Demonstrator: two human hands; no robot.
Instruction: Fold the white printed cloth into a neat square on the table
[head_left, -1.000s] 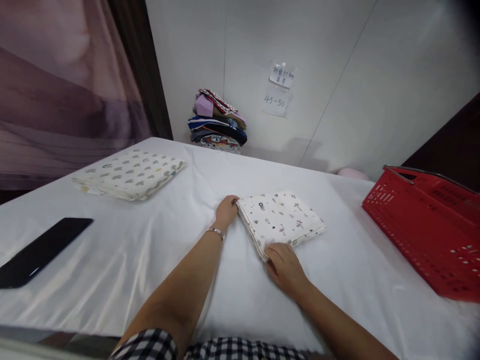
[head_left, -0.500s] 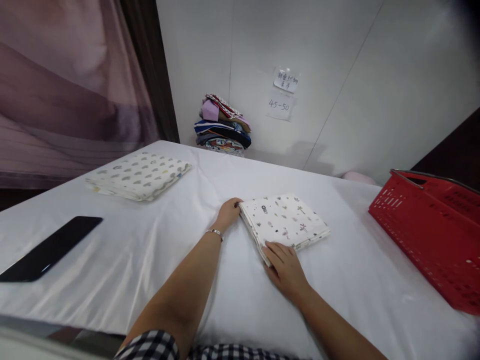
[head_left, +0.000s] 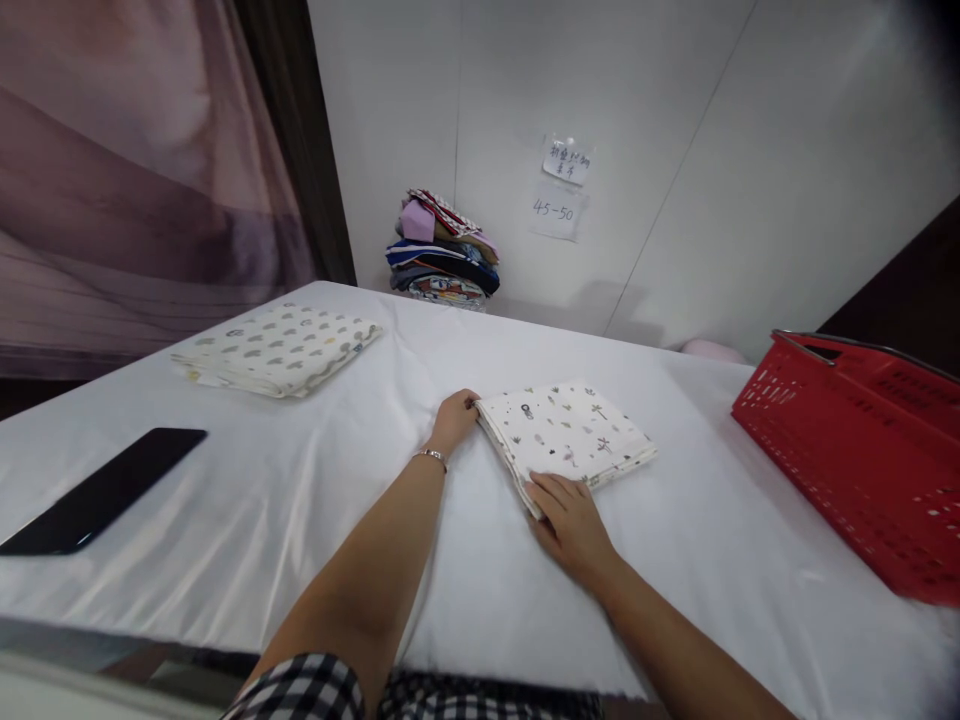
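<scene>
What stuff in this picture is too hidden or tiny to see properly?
Head view:
- Handwritten paper notes on the wall: top lines too small to read.
- Red plastic basket: cut off by the right edge, inside hidden by its wall.
- Left hand fingertips: tucked behind the folded white printed cloth.

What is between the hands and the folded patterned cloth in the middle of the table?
Nothing visible. The left hand touches the far left corner of the folded cloth, and the right hand rests on its near corner. The other folded cloth and the red basket lie off to the sides.
</scene>
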